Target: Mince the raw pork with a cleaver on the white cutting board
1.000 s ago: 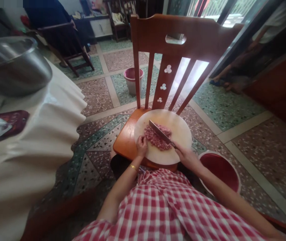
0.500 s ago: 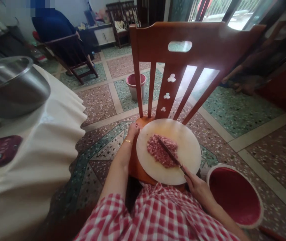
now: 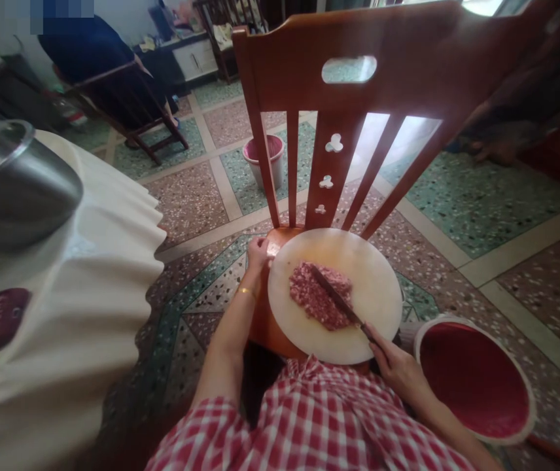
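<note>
A round pale cutting board (image 3: 378, 288) lies on the seat of a wooden chair (image 3: 284, 347). Minced meat (image 3: 316, 301) is heaped left of the board's middle. My right hand (image 3: 394, 361) is closed round the handle of a kitchen knife (image 3: 336, 297), whose blade rests over the meat, edge down, pointing away to the left. At the seat's left edge, just beside the board, my left hand (image 3: 258, 252) sits with curled fingers; whether anything is inside them is hidden.
Right of the chair stands a red-lined bucket (image 3: 476, 379). On the left, a cloth-covered table (image 3: 118, 261) carries a steel pot (image 3: 25, 190) and a dark red package (image 3: 0, 320). Beyond the chair back is a small bin (image 3: 263, 163). A person (image 3: 98, 72) sits at the far left.
My view has tilted down and shifted slightly. The knife stays over the meat in my right hand, at nearly the same angle. My left hand remains by the seat's edge, fingers curled.
</note>
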Action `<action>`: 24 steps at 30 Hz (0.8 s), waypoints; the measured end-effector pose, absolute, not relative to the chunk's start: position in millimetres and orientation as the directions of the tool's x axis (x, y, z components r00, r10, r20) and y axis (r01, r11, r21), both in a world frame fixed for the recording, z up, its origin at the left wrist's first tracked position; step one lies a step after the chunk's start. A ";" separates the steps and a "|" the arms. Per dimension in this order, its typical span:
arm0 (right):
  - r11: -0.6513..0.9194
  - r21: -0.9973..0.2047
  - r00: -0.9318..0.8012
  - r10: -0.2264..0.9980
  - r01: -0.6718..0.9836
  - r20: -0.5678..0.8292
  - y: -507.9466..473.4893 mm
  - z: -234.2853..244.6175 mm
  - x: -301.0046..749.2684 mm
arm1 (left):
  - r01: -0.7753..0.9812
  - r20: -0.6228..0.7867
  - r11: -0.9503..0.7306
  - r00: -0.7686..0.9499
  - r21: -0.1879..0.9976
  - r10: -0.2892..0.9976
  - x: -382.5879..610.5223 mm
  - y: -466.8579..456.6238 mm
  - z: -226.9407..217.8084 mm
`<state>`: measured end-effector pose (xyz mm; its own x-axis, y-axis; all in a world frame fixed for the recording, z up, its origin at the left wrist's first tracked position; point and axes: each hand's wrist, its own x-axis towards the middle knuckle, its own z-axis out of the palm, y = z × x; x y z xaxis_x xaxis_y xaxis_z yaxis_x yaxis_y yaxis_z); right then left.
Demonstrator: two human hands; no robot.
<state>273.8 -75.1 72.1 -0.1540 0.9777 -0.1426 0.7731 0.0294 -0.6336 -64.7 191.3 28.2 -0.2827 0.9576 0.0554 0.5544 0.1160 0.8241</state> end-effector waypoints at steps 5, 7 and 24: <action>-0.082 -0.666 -0.123 0.959 0.742 -0.255 -67.3 73.9 280.0 | 0.626 0.277 -0.253 0.061 0.738 0.959 -5.9 94.2 49.9; -0.096 -0.673 -0.134 0.951 0.733 -0.281 -64.1 75.6 282.0 | 0.687 0.270 -0.345 0.220 0.639 0.937 10.7 64.8 49.0; -0.578 -0.814 0.107 0.807 -0.059 -0.581 -76.4 93.8 321.9 | 0.583 0.241 -0.106 -0.158 0.806 0.958 -7.9 9.3 29.7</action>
<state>321.9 -76.4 93.8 0.1075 0.8066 -0.5812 -0.0590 -0.5784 -0.8136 -7.9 9.3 29.7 -0.1584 0.9576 0.2408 0.5830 -0.1061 0.8055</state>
